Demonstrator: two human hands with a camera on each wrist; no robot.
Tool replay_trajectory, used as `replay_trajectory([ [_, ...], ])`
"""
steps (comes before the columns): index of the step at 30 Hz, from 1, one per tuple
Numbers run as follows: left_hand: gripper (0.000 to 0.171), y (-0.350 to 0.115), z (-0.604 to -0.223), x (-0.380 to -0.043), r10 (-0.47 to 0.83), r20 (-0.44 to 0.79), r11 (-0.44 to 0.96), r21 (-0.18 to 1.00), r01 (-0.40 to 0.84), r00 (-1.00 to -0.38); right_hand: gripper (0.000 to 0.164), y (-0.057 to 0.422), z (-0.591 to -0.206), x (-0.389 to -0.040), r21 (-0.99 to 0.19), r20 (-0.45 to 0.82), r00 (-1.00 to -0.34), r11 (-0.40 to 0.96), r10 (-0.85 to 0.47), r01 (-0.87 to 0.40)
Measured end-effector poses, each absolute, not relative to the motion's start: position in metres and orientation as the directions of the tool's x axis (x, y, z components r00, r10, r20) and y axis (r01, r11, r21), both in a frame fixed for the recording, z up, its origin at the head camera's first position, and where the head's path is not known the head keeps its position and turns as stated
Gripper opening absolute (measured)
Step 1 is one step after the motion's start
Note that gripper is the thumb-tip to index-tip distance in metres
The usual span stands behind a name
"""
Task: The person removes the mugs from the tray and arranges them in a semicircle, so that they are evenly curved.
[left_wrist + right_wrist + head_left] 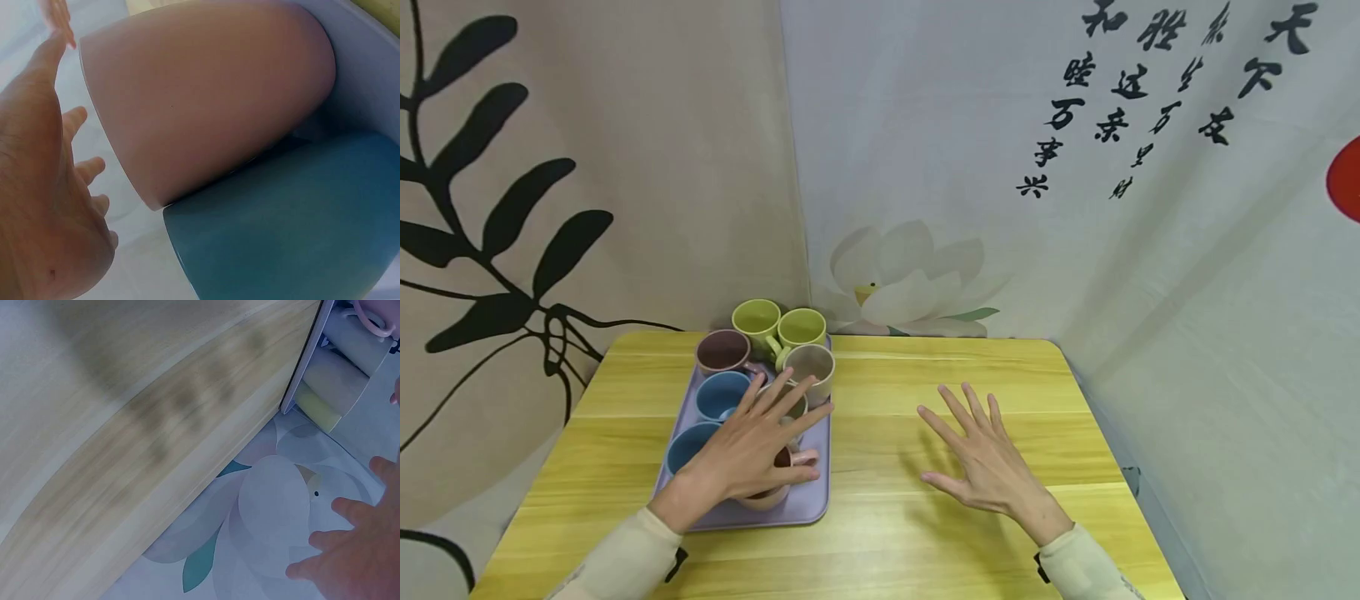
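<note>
My left hand [752, 446] hovers over a lilac tray [817, 493] of mugs, its fingers spread and straight. Beneath it is a pink mug [766, 500], partly hidden by the hand. In the left wrist view the pink mug [206, 94] lies close beside a blue mug [294, 225], with a gap between palm and rims. Two blue mugs [721, 392] stand along the tray's left side, and two greyish mugs [820, 383] on its right, one mostly covered by fingers. My right hand [988, 467] is held above the wooden table, fingers spread, holding nothing.
A mauve mug [713, 367] and two yellow-green mugs [756, 327] occupy the tray's far end. The wooden table [925, 533] meets a cloth backdrop [887, 150] behind it, printed with a lotus, leaves and dark characters.
</note>
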State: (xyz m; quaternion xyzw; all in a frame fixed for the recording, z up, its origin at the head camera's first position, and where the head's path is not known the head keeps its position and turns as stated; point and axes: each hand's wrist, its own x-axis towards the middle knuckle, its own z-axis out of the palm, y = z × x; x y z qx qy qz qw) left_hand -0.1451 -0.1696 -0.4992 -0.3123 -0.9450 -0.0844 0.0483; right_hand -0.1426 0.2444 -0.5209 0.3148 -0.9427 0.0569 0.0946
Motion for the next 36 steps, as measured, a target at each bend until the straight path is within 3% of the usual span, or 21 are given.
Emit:
replay_trajectory([
  [9,0.094,-0.173,-0.497,-0.141,0.578,0.146,0.796,0.117,0.594,-0.803,0.099,0.24,-0.522,-0.144,-0.051,0.229,-0.776,0.789,-0.588,-0.612],
  [19,0.095,-0.183,-0.495,-0.134,0.552,0.173,0.795,0.186,0.577,-0.816,0.096,0.229,-0.526,-0.147,-0.067,0.25,-0.764,0.777,-0.594,-0.626],
  [30,0.09,-0.204,-0.492,-0.128,0.497,0.178,0.825,0.207,0.526,-0.849,0.098,0.209,-0.529,-0.148,-0.149,0.256,-0.761,0.753,-0.596,-0.64],
  [36,0.091,-0.221,-0.494,-0.122,0.491,0.26,0.82,0.186,0.542,-0.832,0.096,0.198,-0.53,-0.147,-0.222,0.261,-0.755,0.723,-0.602,-0.654],
])
